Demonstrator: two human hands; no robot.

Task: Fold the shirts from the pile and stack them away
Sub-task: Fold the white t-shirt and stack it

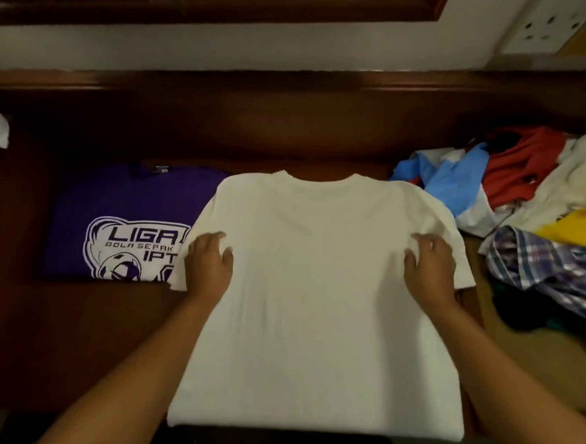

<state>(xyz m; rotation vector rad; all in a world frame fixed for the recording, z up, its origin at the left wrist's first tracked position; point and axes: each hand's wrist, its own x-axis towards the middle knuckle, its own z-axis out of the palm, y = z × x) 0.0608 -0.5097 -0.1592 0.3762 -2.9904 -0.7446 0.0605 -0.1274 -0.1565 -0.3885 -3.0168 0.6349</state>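
Head view. A white shirt (321,292) lies spread flat on the dark wooden bench (72,328), collar at the far side, hem at the near edge closest to the person. It is back side up, plain, both short sleeves laid out to the sides.

The left hand (209,263) rests on the shirt where the left sleeve meets the body. Its fingers are curled into the cloth and the thumb pinches a small bunch of fabric. The right hand (429,264) sits at the matching spot by the right sleeve, fingers bent and gathering a ridge of cloth beneath them. Both forearms reach forward from the lower corners, bare, roughly symmetrical, palms down, wrists low on the shirt.

A purple shirt (120,221) with a white printed logo lies flat on the bench to the left; the white shirt's left sleeve overlaps its right edge. A pile of unfolded clothes (525,208) sits to the right, just beside the right sleeve: blue, red, cream, yellow and checked pieces are visible. A wall socket (550,23) shows at upper right.
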